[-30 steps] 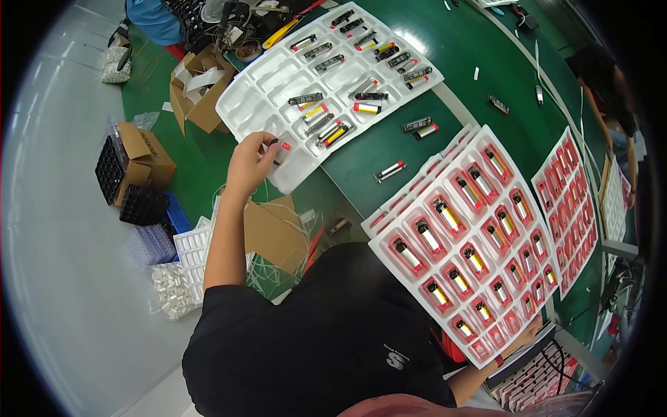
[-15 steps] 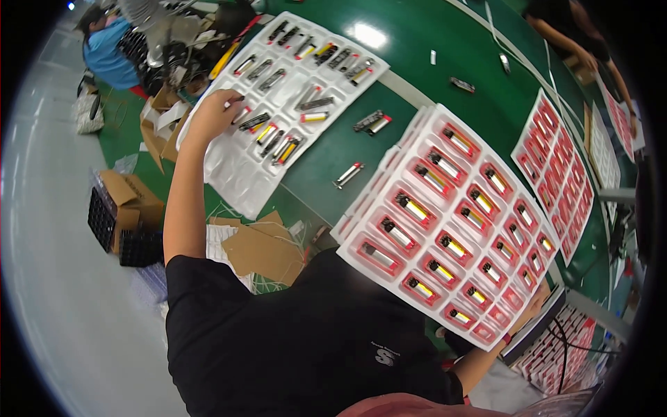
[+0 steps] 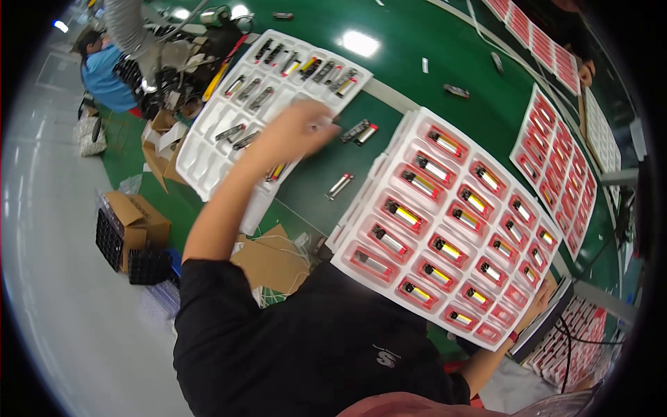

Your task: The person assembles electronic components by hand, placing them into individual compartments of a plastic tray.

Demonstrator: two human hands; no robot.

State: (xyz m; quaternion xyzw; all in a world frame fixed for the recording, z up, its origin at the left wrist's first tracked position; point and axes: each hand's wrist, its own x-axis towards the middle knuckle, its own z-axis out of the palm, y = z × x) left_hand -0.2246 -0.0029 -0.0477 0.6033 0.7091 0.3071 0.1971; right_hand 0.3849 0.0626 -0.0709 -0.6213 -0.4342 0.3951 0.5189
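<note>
L hand has swung right over white tray, blurred, can't tell grip; R hand at red-lined tray, grip mostly hidden, unclear. Prob. mid-transfer; next needs steady tray.

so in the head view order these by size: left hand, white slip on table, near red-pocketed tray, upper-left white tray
1. Near red-pocketed tray
2. Upper-left white tray, partly covered
3. Left hand
4. White slip
Nearness may swell the first.

nearest tray, 24 pockets, 21 batteries
</note>
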